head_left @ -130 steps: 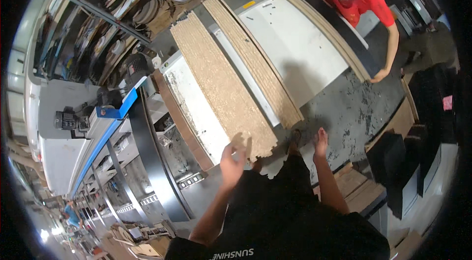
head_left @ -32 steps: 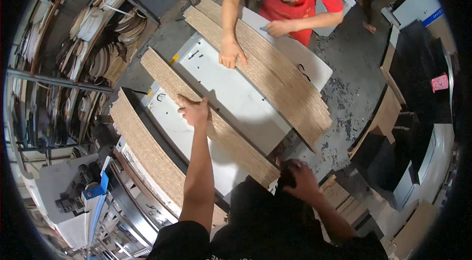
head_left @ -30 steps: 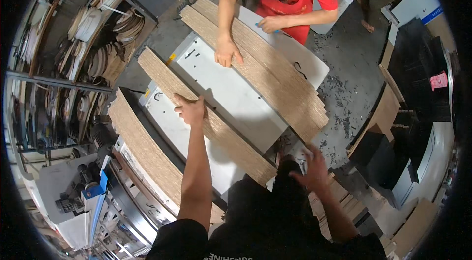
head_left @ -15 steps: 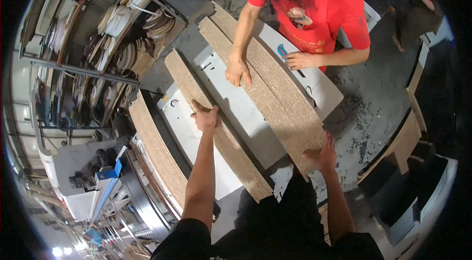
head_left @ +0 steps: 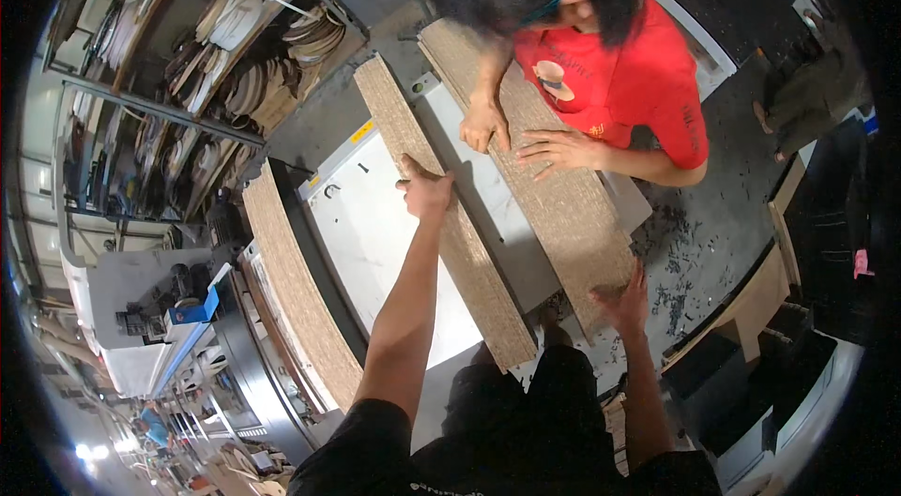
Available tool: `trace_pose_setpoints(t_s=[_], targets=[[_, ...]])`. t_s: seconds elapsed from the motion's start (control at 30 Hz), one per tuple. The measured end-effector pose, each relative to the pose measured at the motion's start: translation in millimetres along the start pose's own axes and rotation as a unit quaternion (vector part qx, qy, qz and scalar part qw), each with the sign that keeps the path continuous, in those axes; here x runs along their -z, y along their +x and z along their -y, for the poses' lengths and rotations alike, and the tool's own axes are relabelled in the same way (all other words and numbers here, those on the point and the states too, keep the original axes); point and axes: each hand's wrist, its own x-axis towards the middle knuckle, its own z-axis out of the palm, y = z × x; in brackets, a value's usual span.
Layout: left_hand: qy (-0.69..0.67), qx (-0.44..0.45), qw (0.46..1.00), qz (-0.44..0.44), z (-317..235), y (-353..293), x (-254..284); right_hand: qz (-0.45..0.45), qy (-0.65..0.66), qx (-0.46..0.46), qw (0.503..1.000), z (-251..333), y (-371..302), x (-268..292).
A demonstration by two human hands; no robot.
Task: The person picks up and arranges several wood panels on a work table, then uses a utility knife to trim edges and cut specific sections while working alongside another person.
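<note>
Two hands on two stacks here: the left hand [head_left: 425,191] is clamped across a narrow chipboard stack [head_left: 474,261], which runs ahead of that grip and back toward the body. The right hand [head_left: 627,301] touches the near end of a wide chipboard stack [head_left: 572,214], can't tell if it's really pinching. Co-worker in a red shirt [head_left: 610,74] has both hands on that one, right of the left grip. White surface [head_left: 352,224] just left of it, curved-looking chipboard stack [head_left: 300,280] further left.

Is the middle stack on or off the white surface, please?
The stack is on: the white surface shows along both its sides.
</note>
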Motion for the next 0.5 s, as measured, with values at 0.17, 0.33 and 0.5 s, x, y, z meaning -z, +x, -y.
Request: trace_pose_setpoints(t_s=[0.17, 0.33, 0.5], targets=[[-0.017, -0.002, 1.0, 0.019, -12.2, -8.4, -1.0, 0.01, -0.027, 0.004, 1.0, -20.2, 21.4, 19.5], [-0.024, 0.007, 1.0, 0.019, -12.1, -7.5, 4.6, 0.004, -0.02, 0.026, 0.999, -17.2, 22.1, 15.9], [-0.014, 0.019, 1.0, 0.012, -15.4, -12.8, 4.5, -0.023, 0.005, 0.034, 0.999, -22.5, 21.3, 20.8]])
